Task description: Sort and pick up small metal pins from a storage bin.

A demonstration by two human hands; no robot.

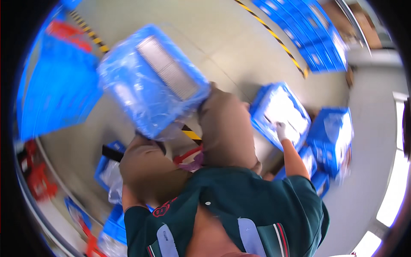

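My right hand [281, 130], in a white glove, reaches into a blue crate [266, 133] on the right. Bright white contents [284, 107] fill that crate, too overexposed to name. The hand's fingers are small and blurred, so their grip is unclear. My left forearm [129, 198] runs down beside my left thigh, which hides the left hand. In front of my knees stands another blue crate [147, 32], lined with clear plastic film [128, 96]. Along one side inside it lies a row of thin, pale, closely packed pieces [167, 66].
Blue crates are stacked at the left [60, 88] and far right [310, 34]. A plastic-covered blue crate [329, 128] stands by the right wall [372, 111]. More bins [115, 225] and red parts [40, 180] lie at lower left. Yellow-black tape [274, 34] marks the floor.
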